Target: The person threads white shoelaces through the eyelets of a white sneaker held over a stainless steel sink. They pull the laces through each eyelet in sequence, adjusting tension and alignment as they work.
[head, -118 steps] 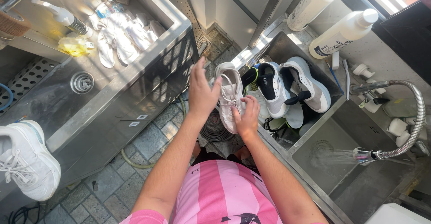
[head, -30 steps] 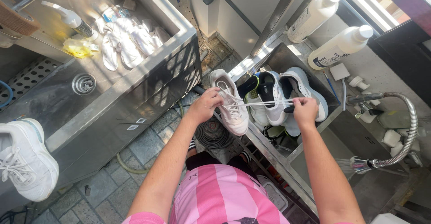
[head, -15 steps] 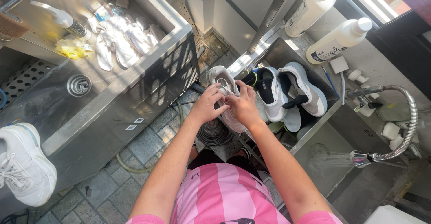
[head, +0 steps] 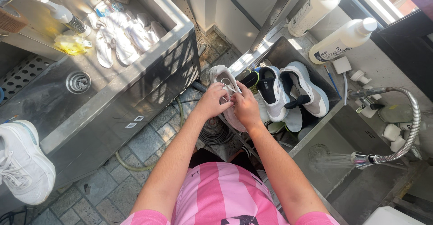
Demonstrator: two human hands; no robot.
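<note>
I hold a white sneaker [head: 222, 77] over the tiled floor, between two steel sinks. My left hand [head: 211, 100] grips its near side and pinches the white lace at the tongue. Pressed against it from the right, my right hand [head: 246, 106] has its fingers closed on the lace and upper. The toe points away from me. Most of the shoe's lower part is hidden behind my hands.
The right steel sink [head: 315, 130] holds two white-and-black sneakers [head: 291, 89]. A flexible hose sprayer [head: 365, 159] runs water. Two white bottles [head: 331, 22] stand on the ledge. The left sink [head: 112, 98] holds white cloths [head: 122, 33] and a spray bottle [head: 63, 14]. Another white sneaker [head: 20, 162] sits at far left.
A second ago my right hand was pulling the lace out to the right. It has come back to the shoe, and both hands now meet at the tongue.
</note>
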